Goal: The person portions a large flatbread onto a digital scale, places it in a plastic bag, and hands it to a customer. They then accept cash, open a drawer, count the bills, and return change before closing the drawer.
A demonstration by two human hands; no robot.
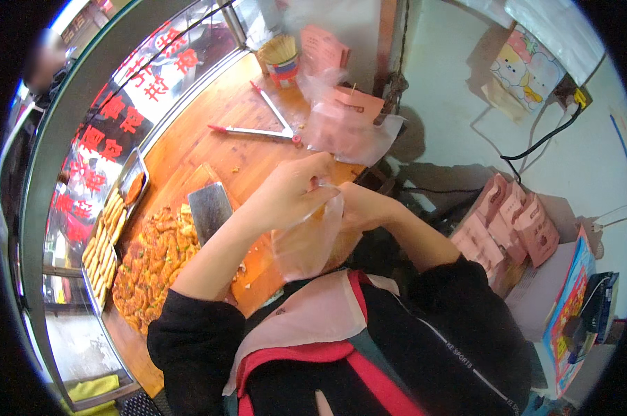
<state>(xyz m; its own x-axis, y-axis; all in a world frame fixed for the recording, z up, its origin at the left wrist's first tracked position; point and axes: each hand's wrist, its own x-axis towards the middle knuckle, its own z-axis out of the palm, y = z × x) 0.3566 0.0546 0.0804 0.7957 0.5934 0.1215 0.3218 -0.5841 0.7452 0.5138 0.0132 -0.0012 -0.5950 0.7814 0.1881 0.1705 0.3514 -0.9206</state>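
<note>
Before my chest, my left hand (313, 190) and my right hand (365, 208) are close together, both closed on the upper part of a thin clear plastic bag (310, 239). The bag hangs below them; whether it contains anything cannot be told. Left of my left forearm, a broad metal cleaver blade (210, 210) lies on a wooden cutting board (261, 265), beside a large heap of browned flatbread pieces (155, 265) with green flecks. Beyond my hands, white tongs with red tips (271, 130) lie spread on the wooden counter (188, 140).
A metal tray of pale pastries (105, 249) runs along the glass at left. A tub of wooden skewers (279, 57), pink paper bags (357, 104) and clear plastic bags (386, 138) stand at the back. More pink packets (534, 229) fill a box at right. A person (45, 65) is outside the glass.
</note>
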